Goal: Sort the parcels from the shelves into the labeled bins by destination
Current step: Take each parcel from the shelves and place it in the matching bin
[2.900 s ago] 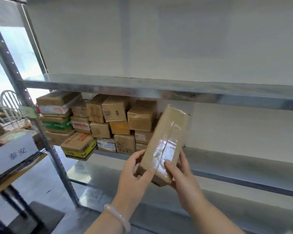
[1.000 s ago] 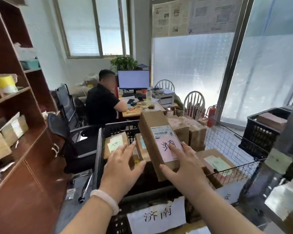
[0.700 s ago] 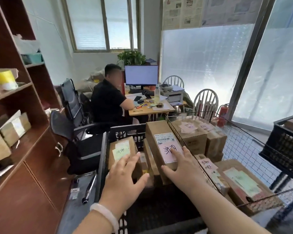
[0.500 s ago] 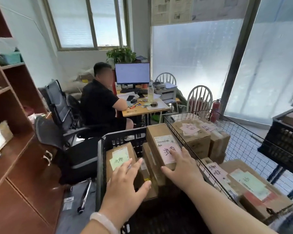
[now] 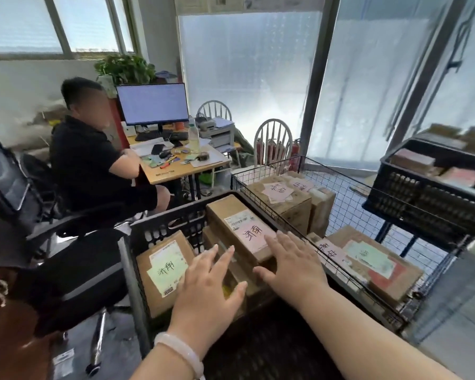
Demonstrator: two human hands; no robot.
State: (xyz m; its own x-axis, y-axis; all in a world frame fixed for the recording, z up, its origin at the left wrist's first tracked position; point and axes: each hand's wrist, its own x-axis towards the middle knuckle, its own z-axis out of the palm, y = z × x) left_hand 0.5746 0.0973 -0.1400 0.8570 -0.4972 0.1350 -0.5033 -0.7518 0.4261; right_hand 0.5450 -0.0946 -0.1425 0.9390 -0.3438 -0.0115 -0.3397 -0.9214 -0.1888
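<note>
Compared with a second back, the pink-labelled parcel [image 5: 231,218] is no longer standing upright between my palms. It is lying in the black crate [image 5: 159,231], propped on the boxes beneath it, and both my hands are loosening off it. My right hand [image 5: 294,270] is spreading flat, fingers [image 5: 284,244] straight and grasping nothing, with the parcel's near end just beyond the tips; whether they are brushing its label I cannot tell. My left hand [image 5: 211,289] is hovering released too, above the lower boxes, with the green-labelled parcel [image 5: 159,272] just left of its fingers.

What is worrying me is that the parcel seems to be sitting tilted on its perch, so it could be sliding back toward my palms or rolling off once I am pulling away. It is also lying close along the crate wall to the right of my right fingers. Just past that wall, the wire basket [image 5: 348,209] is holding parcels marked for another place, so a careless flick could be tipping it into the wrong bin
</note>
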